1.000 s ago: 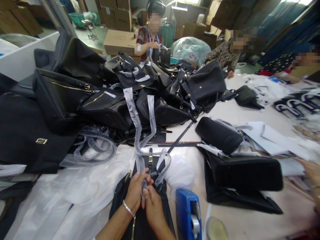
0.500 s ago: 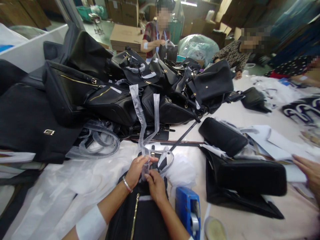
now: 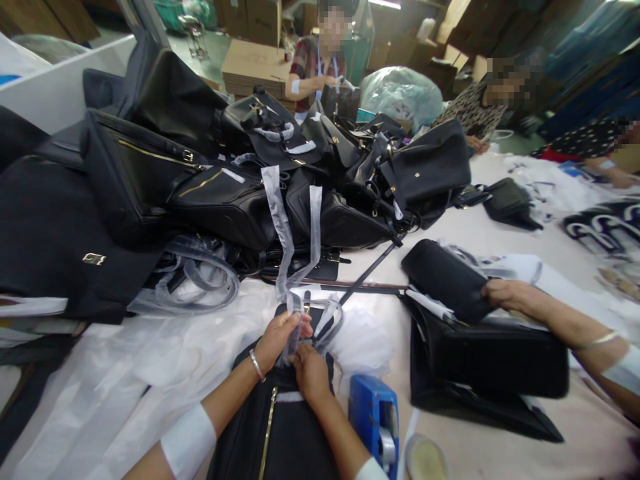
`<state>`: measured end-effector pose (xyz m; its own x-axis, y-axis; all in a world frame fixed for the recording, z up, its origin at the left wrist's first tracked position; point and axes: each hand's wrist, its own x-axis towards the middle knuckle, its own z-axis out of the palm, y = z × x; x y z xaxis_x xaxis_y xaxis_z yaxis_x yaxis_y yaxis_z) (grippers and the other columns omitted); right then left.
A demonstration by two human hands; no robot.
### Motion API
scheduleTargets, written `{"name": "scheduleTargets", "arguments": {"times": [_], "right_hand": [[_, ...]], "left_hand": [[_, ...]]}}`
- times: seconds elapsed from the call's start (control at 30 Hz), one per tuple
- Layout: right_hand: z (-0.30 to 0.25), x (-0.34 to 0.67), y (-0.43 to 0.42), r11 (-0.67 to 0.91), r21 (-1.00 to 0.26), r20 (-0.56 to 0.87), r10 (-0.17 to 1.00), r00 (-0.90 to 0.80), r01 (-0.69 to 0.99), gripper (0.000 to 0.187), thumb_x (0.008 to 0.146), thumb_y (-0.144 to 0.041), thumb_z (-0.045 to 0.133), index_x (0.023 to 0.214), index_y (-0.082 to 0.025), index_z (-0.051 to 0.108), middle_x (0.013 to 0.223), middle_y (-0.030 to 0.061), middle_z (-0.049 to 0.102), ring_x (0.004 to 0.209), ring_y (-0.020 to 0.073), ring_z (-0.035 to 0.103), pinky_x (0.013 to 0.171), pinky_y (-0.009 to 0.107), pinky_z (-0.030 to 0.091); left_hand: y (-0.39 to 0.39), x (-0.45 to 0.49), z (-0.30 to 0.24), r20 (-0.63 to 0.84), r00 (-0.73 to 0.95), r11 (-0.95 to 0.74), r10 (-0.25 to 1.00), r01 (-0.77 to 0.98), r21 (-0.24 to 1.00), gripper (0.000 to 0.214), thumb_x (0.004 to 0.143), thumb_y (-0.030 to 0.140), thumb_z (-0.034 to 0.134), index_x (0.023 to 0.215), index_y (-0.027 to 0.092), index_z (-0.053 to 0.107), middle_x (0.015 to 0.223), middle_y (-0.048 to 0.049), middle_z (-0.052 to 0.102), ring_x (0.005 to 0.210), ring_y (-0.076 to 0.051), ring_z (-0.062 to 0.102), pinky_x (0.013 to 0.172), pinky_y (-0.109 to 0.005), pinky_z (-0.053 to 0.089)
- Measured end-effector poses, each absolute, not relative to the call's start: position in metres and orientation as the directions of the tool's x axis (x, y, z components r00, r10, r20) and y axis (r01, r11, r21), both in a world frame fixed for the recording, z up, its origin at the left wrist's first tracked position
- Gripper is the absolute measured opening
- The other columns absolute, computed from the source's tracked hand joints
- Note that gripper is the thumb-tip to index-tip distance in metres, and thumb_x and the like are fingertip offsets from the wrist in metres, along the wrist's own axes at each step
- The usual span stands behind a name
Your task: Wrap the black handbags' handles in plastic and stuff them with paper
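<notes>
A black backpack [image 3: 300, 433] with a gold zipper lies upright before me, its top pointing away. My left hand [image 3: 280, 337], with a silver bangle on its wrist, is closed around the clear plastic-wrapped strap [image 3: 293, 327] at the top of the bag. Just below it, my right hand [image 3: 311, 375] has its fingers curled in and pinched on the lower part of the same wrapped strap. The strap's two loose plastic ends [image 3: 275, 200] stick up beyond my hands. A further wrapped loop [image 3: 330, 327] lies to the right of my fingers.
Black bags [image 3: 225, 200] are heaped across the table. A blue tape dispenser [image 3: 373, 420] and a round tin [image 3: 425, 460] stand at my right. Another person's hand [image 3: 510, 297] grips a black bag [image 3: 445, 280] on a second one. White wrapping [image 3: 115, 387] lies left; co-workers are beyond.
Another person's hand has come in from the right and taken hold of the black bag there. My hands stay at the strap, with the right fingers more tightly curled.
</notes>
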<state>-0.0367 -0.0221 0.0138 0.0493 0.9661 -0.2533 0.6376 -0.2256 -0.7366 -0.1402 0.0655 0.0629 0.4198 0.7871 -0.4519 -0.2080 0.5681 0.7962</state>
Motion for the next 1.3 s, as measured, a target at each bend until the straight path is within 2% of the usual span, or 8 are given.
{"name": "scheduleTargets", "arguments": {"times": [0.23, 0.47, 0.57, 0.7, 0.83, 1.0, 1.17, 1.3], "right_hand": [[0.015, -0.036, -0.021, -0.239, -0.709, -0.297, 0.955, 0.026, 0.664, 0.016, 0.074, -0.007, 0.056, 0.085, -0.016, 0.064, 0.094, 0.0106, 0.066, 0.085, 0.0216, 0.061, 0.074, 0.029, 0.041], [0.033, -0.017, -0.017, -0.235, -0.81, -0.315, 0.947, -0.06, 0.537, 0.011, 0.081, -0.018, 0.056, 0.071, -0.019, 0.06, 0.078, -0.0005, 0.062, 0.075, 0.0144, 0.057, 0.069, 0.023, 0.039], [0.038, -0.018, -0.019, -0.254, -0.846, -0.331, 0.939, -0.089, 0.468, 0.013, 0.086, -0.023, 0.052, 0.075, -0.02, 0.058, 0.072, -0.0031, 0.061, 0.07, 0.0122, 0.057, 0.067, 0.021, 0.039], [0.035, -0.027, -0.024, -0.329, -0.847, -0.387, 0.92, -0.058, 0.417, 0.011, 0.089, -0.021, 0.045, 0.084, -0.021, 0.055, 0.067, -0.0049, 0.059, 0.062, 0.0111, 0.055, 0.063, 0.02, 0.039], [0.029, -0.035, -0.027, -0.392, -0.808, -0.428, 0.903, 0.019, 0.439, 0.006, 0.08, -0.019, 0.056, 0.074, -0.02, 0.055, 0.067, -0.0043, 0.056, 0.065, 0.0128, 0.053, 0.061, 0.021, 0.034], [0.025, -0.041, -0.031, -0.452, -0.757, -0.448, 0.885, 0.129, 0.472, 0.007, 0.076, -0.017, 0.059, 0.07, -0.019, 0.056, 0.069, -0.0024, 0.058, 0.067, 0.0146, 0.053, 0.062, 0.023, 0.031], [0.025, -0.042, -0.032, -0.458, -0.762, -0.451, 0.882, 0.132, 0.458, 0.007, 0.077, -0.017, 0.057, 0.07, -0.02, 0.058, 0.07, -0.0018, 0.061, 0.069, 0.0156, 0.056, 0.063, 0.023, 0.032], [0.024, -0.042, -0.031, -0.452, -0.775, -0.449, 0.886, 0.118, 0.442, 0.007, 0.078, -0.018, 0.056, 0.072, -0.021, 0.059, 0.072, -0.0014, 0.063, 0.07, 0.0162, 0.058, 0.063, 0.023, 0.034]], "left_hand": [[0.067, -0.134, 0.053, -0.478, 0.409, 0.583, 0.777, -0.184, 0.791, 0.034, 0.079, 0.047, 0.063, 0.087, 0.015, 0.065, 0.066, -0.0029, 0.066, 0.06, -0.016, 0.063, 0.062, -0.026, 0.049], [0.072, -0.131, 0.064, -0.494, 0.339, 0.587, 0.801, -0.278, 0.76, 0.036, 0.079, 0.052, 0.06, 0.084, 0.017, 0.056, 0.057, 0.0059, 0.051, 0.046, -0.008, 0.05, 0.047, -0.02, 0.043], [0.082, -0.129, 0.067, -0.49, 0.306, 0.573, 0.817, -0.321, 0.754, 0.036, 0.079, 0.054, 0.059, 0.083, 0.018, 0.052, 0.055, 0.0087, 0.044, 0.043, -0.006, 0.042, 0.043, -0.018, 0.04], [0.092, -0.127, 0.06, -0.489, 0.301, 0.568, 0.819, -0.306, 0.764, 0.033, 0.08, 0.051, 0.059, 0.081, 0.019, 0.051, 0.053, 0.01, 0.039, 0.038, -0.005, 0.034, 0.034, -0.014, 0.027], [0.092, -0.126, 0.049, -0.47, 0.309, 0.55, 0.827, -0.274, 0.789, 0.031, 0.082, 0.049, 0.057, 0.081, 0.019, 0.052, 0.052, 0.0098, 0.039, 0.037, -0.005, 0.032, 0.033, -0.013, 0.025], [0.087, -0.124, 0.043, -0.445, 0.28, 0.51, 0.851, -0.238, 0.826, 0.032, 0.083, 0.051, 0.054, 0.089, 0.019, 0.053, 0.056, 0.0085, 0.044, 0.041, -0.006, 0.039, 0.036, -0.014, 0.032], [0.077, -0.122, 0.039, -0.44, 0.263, 0.492, 0.858, -0.18, 0.852, 0.033, 0.082, 0.05, 0.056, 0.095, 0.02, 0.053, 0.056, 0.0093, 0.043, 0.04, -0.005, 0.037, 0.036, -0.013, 0.029], [0.069, -0.119, 0.035, -0.436, 0.27, 0.481, 0.858, -0.13, 0.867, 0.03, 0.08, 0.048, 0.06, 0.089, 0.02, 0.052, 0.053, 0.0105, 0.039, 0.04, -0.004, 0.033, 0.035, -0.013, 0.023]]}}
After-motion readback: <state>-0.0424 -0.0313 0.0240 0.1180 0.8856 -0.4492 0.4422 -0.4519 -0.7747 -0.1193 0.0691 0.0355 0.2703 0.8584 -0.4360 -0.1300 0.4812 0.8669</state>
